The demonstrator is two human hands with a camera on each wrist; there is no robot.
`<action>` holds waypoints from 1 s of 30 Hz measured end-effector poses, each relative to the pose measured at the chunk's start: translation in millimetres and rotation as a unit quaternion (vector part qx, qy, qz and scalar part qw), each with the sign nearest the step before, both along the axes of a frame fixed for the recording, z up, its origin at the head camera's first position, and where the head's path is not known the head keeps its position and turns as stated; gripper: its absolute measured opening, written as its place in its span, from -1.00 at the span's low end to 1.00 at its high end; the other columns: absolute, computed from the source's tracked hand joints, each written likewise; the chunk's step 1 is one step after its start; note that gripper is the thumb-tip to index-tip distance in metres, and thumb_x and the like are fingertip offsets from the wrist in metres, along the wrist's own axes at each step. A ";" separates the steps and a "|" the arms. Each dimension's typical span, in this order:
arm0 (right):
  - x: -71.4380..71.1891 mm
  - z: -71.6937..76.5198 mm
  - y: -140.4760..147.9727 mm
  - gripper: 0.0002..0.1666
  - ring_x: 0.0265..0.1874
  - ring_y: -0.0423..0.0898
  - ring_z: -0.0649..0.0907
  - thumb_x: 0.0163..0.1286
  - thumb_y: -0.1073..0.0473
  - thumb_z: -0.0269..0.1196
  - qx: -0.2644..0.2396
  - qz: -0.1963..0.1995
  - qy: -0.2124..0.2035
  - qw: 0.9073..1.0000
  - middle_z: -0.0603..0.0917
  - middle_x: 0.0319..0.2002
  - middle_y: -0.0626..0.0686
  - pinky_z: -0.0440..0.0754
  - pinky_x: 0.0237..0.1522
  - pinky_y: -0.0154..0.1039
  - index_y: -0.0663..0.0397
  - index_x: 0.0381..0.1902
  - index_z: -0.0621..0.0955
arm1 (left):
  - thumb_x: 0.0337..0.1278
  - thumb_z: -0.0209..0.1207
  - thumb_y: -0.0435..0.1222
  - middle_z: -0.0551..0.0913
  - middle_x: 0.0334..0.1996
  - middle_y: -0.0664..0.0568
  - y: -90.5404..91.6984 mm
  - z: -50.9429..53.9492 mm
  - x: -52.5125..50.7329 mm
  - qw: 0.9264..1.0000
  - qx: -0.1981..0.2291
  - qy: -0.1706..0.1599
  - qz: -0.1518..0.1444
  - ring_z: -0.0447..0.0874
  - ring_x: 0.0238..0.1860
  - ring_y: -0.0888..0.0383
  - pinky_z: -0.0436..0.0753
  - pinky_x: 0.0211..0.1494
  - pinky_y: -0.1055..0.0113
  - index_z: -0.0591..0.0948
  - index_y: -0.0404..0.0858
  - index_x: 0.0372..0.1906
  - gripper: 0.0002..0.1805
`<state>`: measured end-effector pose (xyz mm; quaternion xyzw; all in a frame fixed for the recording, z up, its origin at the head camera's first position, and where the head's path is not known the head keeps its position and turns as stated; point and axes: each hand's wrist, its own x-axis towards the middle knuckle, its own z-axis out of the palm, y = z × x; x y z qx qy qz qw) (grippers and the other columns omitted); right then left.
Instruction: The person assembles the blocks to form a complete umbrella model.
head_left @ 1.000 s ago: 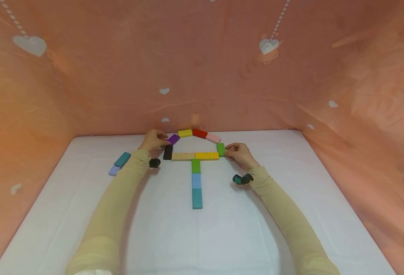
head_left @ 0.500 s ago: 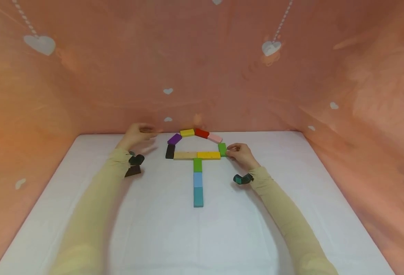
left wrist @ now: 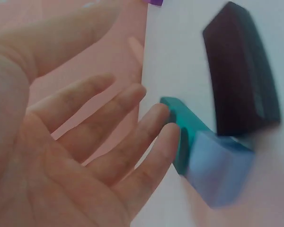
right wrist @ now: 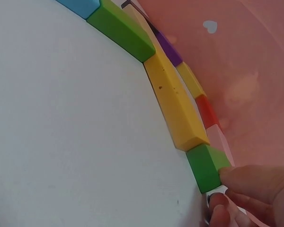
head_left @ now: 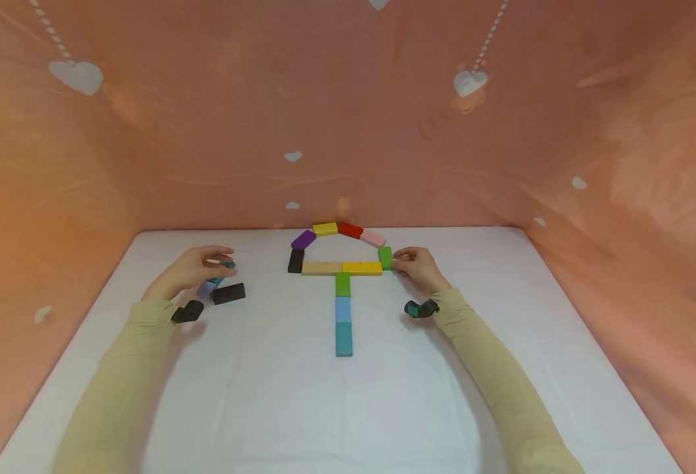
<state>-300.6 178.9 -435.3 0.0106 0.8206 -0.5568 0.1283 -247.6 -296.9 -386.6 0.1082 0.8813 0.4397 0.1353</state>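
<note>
My left hand (head_left: 196,266) hovers at the left with fingers spread, holding nothing. Beside and below it lie a teal block (left wrist: 191,118), a lavender block (left wrist: 217,170) and a loose black block (head_left: 229,293). At the layout's right end, my right hand (head_left: 419,266) touches the side of a green block (head_left: 386,257) with its fingertips. In the right wrist view one fingertip rests against that block, while the other fingers are bent beside it. The green block abuts a yellow block (right wrist: 175,101); a pink block (head_left: 373,237) lies behind it.
An arch of purple (head_left: 303,239), short yellow (head_left: 325,229) and red (head_left: 350,230) blocks stands behind a natural wood block (head_left: 322,268). A black block (head_left: 295,261) closes its left side. A green (head_left: 343,284), light blue (head_left: 343,309) and teal (head_left: 344,339) stem runs toward me.
My left hand has left the purple block and moved left and nearer, over the loose blocks. The right hand has stayed at the green block. The view has shifted slightly.
</note>
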 end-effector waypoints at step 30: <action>1.0 -0.1 -0.9 -0.61 -0.40 -0.12 0.56 0.30 0.29 0.26 -0.005 -0.009 0.000 1.000 0.58 -0.25 0.15 0.59 -0.35 -0.41 0.37 0.06 0.54 | 0.03 0.31 -0.48 0.61 -0.08 -0.30 9.1 -32.4 55.5 0.994 -0.041 0.094 0.026 0.57 -0.09 -0.14 0.58 -0.09 0.30 0.49 -0.50 0.14 -0.49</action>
